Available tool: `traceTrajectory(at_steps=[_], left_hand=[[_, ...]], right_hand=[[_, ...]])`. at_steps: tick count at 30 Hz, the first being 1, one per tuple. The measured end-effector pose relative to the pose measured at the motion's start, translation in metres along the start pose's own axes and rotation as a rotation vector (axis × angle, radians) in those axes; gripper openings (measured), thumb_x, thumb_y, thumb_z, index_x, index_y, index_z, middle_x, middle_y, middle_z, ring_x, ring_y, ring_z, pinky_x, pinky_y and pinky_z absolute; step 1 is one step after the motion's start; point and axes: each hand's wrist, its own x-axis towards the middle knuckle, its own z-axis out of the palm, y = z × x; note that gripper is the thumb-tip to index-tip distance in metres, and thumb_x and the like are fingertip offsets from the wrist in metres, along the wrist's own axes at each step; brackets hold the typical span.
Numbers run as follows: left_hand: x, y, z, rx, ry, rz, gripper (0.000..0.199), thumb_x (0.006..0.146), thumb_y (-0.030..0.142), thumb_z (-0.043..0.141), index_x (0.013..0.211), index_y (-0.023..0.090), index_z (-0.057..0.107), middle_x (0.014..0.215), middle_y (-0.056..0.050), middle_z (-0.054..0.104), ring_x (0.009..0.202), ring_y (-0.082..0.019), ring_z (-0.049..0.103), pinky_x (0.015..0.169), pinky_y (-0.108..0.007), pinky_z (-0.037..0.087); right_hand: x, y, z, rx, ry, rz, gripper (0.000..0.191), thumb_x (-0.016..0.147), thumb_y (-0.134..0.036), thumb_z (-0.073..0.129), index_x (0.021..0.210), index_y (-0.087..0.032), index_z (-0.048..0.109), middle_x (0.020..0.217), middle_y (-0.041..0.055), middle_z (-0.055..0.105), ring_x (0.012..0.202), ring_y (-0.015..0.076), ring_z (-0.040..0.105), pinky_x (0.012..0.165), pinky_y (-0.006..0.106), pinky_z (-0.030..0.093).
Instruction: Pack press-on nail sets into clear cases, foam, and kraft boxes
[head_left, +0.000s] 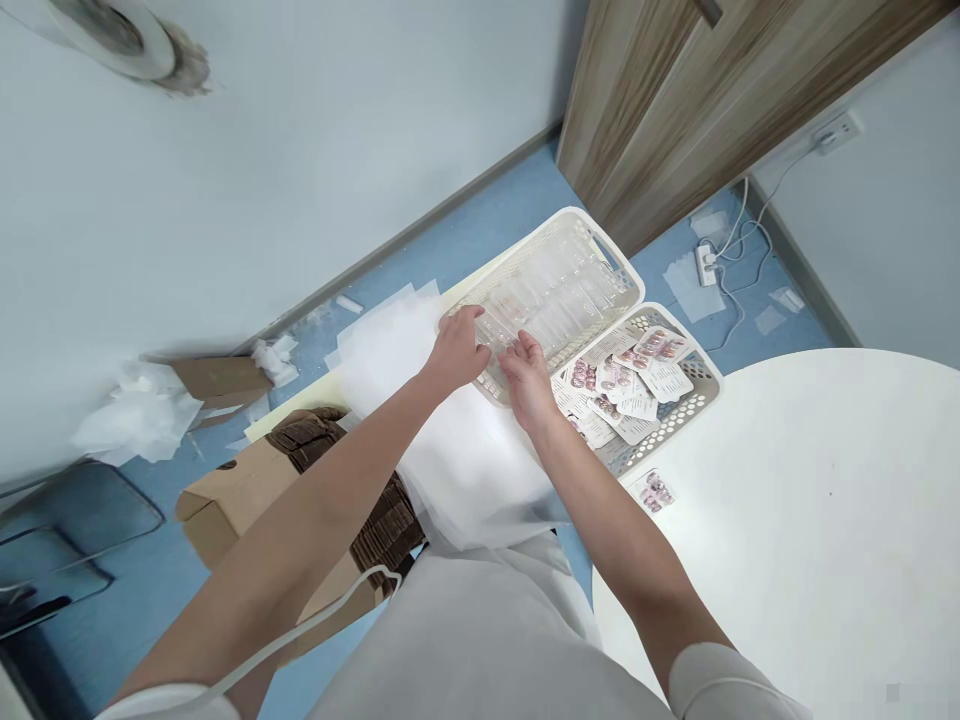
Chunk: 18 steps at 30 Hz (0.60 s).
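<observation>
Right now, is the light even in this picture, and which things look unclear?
In the head view, light is soft and fairly even; white sheets look washed out; clear plastic pieces blend together; small print on the packets is unreadable there.

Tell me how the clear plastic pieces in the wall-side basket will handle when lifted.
The clear plastic pieces look thin and see-through, so they are probably light. Their glossy sheen suggests they may be slippery. Lying close together in the wall-side basket, they might drag neighbours along.
</observation>
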Motion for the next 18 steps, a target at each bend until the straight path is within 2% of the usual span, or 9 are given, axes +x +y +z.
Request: traceTrajectory(at_steps=[5, 9, 13, 16, 18], left_hand=[[-0.031, 0.0, -0.001, -0.09, 0.078, 0.053, 0.054, 0.067, 0.012, 0.047, 0.12, 0.013, 0.039, 0.115, -0.012, 0.05, 0.105, -0.025, 0.05, 0.09, -0.042, 0.042], [-0.067, 0.003, 0.0, -0.204, 0.158, 0.145, 0.054, 0.068, 0.011, 0.046, 0.121, 0.014, 0.041, 0.113, -0.011, 0.048, 0.101, -0.02, 0.053, 0.09, -0.039, 0.043], [-0.116, 0.01, -0.001, -0.451, 0.219, 0.144, 0.048, 0.068, 0.011, 0.048, 0.116, 0.017, 0.049, 0.109, -0.008, 0.047, 0.094, -0.016, 0.057, 0.085, -0.034, 0.047], [-0.159, 0.014, 0.0, -0.69, 0.221, 0.094, 0.037, 0.071, 0.017, 0.05, 0.107, 0.017, 0.056, 0.106, -0.007, 0.05, 0.09, -0.015, 0.058, 0.079, -0.031, 0.049], [-0.188, 0.016, 0.003, -0.822, 0.203, 0.08, 0.03, 0.073, 0.025, 0.054, 0.101, 0.016, 0.059, 0.101, -0.007, 0.055, 0.087, -0.015, 0.059, 0.079, -0.031, 0.048]], right_hand=[[-0.03, 0.002, -0.008, -0.007, -0.033, -0.086, 0.064, 0.059, -0.023, 0.066, 0.118, -0.028, 0.041, 0.137, 0.0032, 0.035, 0.128, 0.0191, 0.03, 0.102, 0.038, 0.031], [-0.069, 0.005, -0.012, -0.058, -0.058, -0.19, 0.066, 0.059, -0.023, 0.067, 0.119, -0.029, 0.041, 0.14, 0.002, 0.03, 0.129, 0.0195, 0.03, 0.104, 0.04, 0.029], [-0.123, 0.013, -0.018, -0.123, -0.055, -0.305, 0.063, 0.059, -0.024, 0.068, 0.116, -0.029, 0.042, 0.138, 0.0022, 0.031, 0.126, 0.0186, 0.034, 0.103, 0.037, 0.028], [-0.165, 0.026, -0.026, -0.165, 0.0, -0.426, 0.051, 0.064, -0.03, 0.065, 0.11, -0.026, 0.046, 0.13, 0.004, 0.041, 0.12, 0.0179, 0.042, 0.099, 0.035, 0.033], [-0.192, 0.038, -0.035, -0.207, 0.073, -0.509, 0.041, 0.068, -0.036, 0.062, 0.105, -0.024, 0.049, 0.119, 0.0047, 0.05, 0.108, 0.0171, 0.051, 0.093, 0.034, 0.038]])
